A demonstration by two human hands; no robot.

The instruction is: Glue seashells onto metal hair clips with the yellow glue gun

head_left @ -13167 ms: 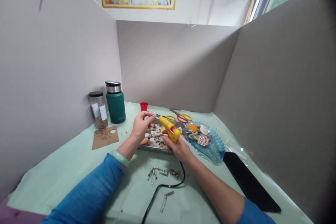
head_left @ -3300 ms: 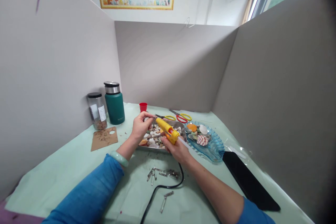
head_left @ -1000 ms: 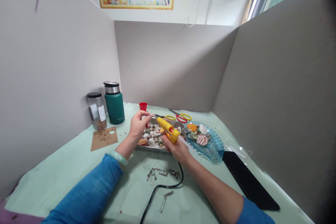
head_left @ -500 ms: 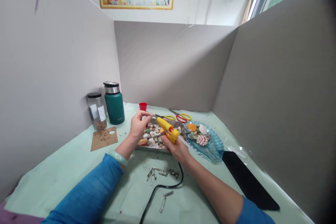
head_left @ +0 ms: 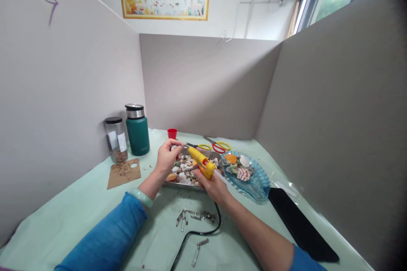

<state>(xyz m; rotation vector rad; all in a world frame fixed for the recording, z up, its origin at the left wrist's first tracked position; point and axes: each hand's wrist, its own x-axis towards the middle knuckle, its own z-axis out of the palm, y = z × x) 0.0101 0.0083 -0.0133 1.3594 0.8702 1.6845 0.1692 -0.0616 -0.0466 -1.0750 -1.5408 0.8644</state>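
Note:
A yellow glue gun (head_left: 201, 161) is gripped in my right hand (head_left: 212, 184), its nozzle pointing up and left near the fingertips of my left hand (head_left: 168, 156). Those left fingertips are pinched together on something too small to make out. Both hands are over a metal tray (head_left: 187, 186) of shells and pebbles, partly hidden by them. From below the gun a black cord (head_left: 197, 233) runs toward the front edge. Metal clips (head_left: 182, 217) lie in front of the tray. To its right sits a blue shell-shaped dish (head_left: 261, 180) holding larger shells.
Behind the tray are a red cup (head_left: 172, 134) and scissors (head_left: 219, 147). At left stand a green bottle (head_left: 137, 135), a clear jar (head_left: 116, 140) and a brown board (head_left: 124, 173). A black flat object (head_left: 302, 224) lies at right, and grey partitions enclose the table.
The camera view has tilted up slightly, so the scene sits lower in the picture. Both hands keep nearly the same pose over the tray.

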